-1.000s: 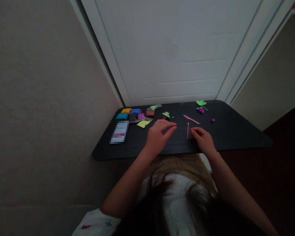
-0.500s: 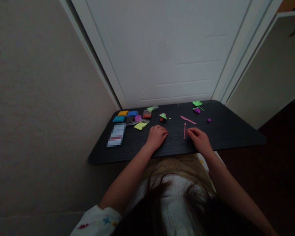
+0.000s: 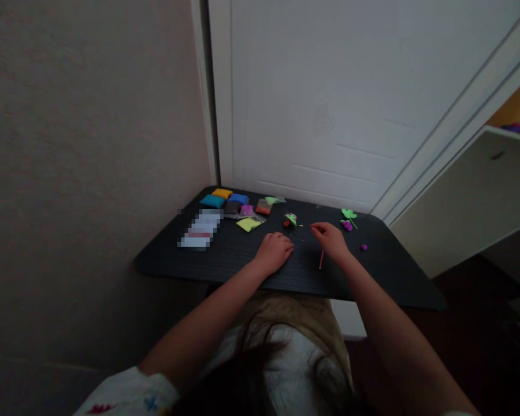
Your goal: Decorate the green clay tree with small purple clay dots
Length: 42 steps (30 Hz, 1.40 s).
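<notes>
Palm down on the dark table, my left hand (image 3: 275, 253) rests with its fingers loosely bent and nothing visible in them. My right hand (image 3: 330, 241) is raised over the table, its thumb and fingertips pinched together; whatever they hold, if anything, is too small to make out. Below this hand lies a thin pink modelling stick (image 3: 321, 260), its upper end covered. A small clay figure with a green spotted cap and red base (image 3: 290, 220) stands beyond both hands. The pink clay knife is hidden, apparently behind my right hand.
At the table's (image 3: 225, 260) left lie several coloured clay packets (image 3: 212, 201), an opened yellow packet (image 3: 249, 223) and a blurred-out white sheet (image 3: 201, 229). To the right are a green clover-shaped piece (image 3: 349, 214), a purple clay cluster (image 3: 346, 225) and a purple ball (image 3: 364, 247). A white door stands behind.
My left hand has come down from a raised pinch to rest on the table. My right hand has moved forward from beside the pink stick to above it. The view has turned.
</notes>
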### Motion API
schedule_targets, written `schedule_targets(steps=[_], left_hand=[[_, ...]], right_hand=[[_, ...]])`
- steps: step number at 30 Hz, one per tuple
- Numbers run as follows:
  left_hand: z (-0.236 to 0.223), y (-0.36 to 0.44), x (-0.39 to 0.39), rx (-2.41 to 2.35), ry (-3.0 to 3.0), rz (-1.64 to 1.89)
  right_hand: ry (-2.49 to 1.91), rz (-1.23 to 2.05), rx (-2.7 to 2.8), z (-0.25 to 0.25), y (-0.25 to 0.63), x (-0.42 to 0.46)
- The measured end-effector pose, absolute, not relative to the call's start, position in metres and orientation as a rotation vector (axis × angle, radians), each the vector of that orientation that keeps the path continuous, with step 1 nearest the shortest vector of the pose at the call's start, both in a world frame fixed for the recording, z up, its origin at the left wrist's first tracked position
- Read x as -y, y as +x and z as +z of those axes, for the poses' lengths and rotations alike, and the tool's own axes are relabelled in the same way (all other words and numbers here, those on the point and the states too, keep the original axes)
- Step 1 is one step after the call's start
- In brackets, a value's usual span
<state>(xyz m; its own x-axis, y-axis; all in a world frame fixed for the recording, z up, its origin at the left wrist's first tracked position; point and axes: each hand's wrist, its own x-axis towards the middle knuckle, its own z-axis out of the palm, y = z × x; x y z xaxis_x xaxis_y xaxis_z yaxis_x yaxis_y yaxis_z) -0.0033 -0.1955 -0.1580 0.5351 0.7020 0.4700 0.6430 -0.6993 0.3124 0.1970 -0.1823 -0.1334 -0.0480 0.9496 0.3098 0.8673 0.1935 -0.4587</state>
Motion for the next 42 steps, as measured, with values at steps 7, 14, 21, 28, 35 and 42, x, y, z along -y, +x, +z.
schedule_targets(steps=[7,14,21,28,35,42], left_hand=[[-0.155,-0.007,0.199,-1.180,2.612,0.938],[-0.147,-0.008,0.202,-1.173,2.427,1.083],[-0.084,-0.013,0.263,-1.055,2.152,1.228],[-0.024,-0.013,0.339,-0.632,1.919,1.448],[-0.020,-0.015,0.353,-0.547,2.020,1.475],[-0.023,-0.010,0.355,-0.464,1.840,1.449]], right_hand=[[-1.918,0.078,2.132,-0.134,0.179,0.130],[-1.857,-0.096,2.203,-0.120,0.172,0.153],[-1.499,-0.366,2.109,-0.051,0.157,0.275],[-0.929,-0.644,1.970,-0.004,0.144,0.368],[-0.892,-0.514,1.975,-0.010,0.148,0.383],[-0.971,-0.466,1.975,-0.006,0.147,0.388]])
